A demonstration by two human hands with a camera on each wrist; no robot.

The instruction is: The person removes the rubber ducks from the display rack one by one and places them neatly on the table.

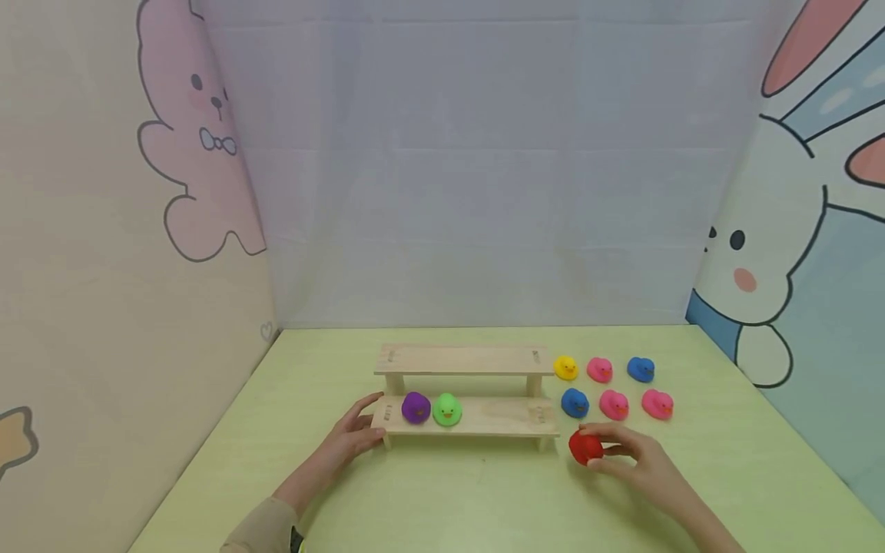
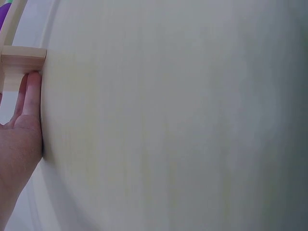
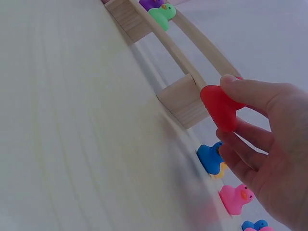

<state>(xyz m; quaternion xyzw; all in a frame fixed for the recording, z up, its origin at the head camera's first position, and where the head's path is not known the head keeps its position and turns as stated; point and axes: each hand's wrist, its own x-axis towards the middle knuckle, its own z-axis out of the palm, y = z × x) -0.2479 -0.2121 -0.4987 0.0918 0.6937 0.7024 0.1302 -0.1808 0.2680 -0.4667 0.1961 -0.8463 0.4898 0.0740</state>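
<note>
My right hand [image 1: 639,461] pinches a red duck [image 1: 585,447] between thumb and fingers, just right of the two-tier wooden stand [image 1: 498,416]; in the right wrist view the red duck [image 3: 222,107] is held clear of the table. The left hand [image 1: 349,436] touches the left end of the stand's lower shelf, fingers fairly straight; the left wrist view shows its fingertips against a wooden leg [image 2: 24,57]. On the lower shelf, towards the left, a purple duck [image 1: 415,408] and a green duck [image 1: 447,410] sit side by side.
Right of the stand are a yellow duck [image 1: 566,368], blue ducks [image 1: 641,369] [image 1: 575,403] and several pink ducks, one [image 1: 657,404] farthest right, in two rows on the table [image 1: 429,499]. A pale curtain [image 1: 484,169] hangs behind, with printed panels at both sides.
</note>
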